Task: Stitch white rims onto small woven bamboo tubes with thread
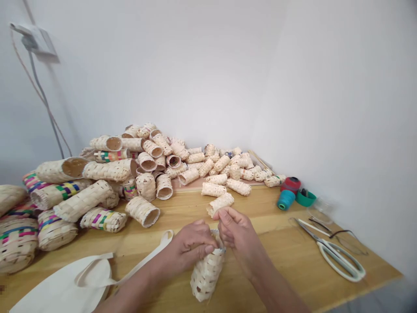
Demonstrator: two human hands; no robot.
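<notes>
A small woven basket [208,274], pale and tube-shaped, is tilted over the front of the table, its open rim towards my hands. My left hand [192,245] grips that rim, thumb on the outside and fingers bent over the edge. Close by on the right, my right hand [236,232] is closed in a pinch at the rim; whatever lies between its fingertips is too small to make out. Just beyond my hands lies another small woven basket [220,203]. A pale flat strip [143,261] runs beneath my left forearm.
Woven baskets [110,169] are heaped along the wall, some with coloured bands. White-handled scissors [339,256] lie at right, near eyeglasses [350,243]. Behind them are a teal thread spool [286,200], a red spool [290,184] and a green ring-shaped item [305,198]. A white oval sheet [65,287] lies front left.
</notes>
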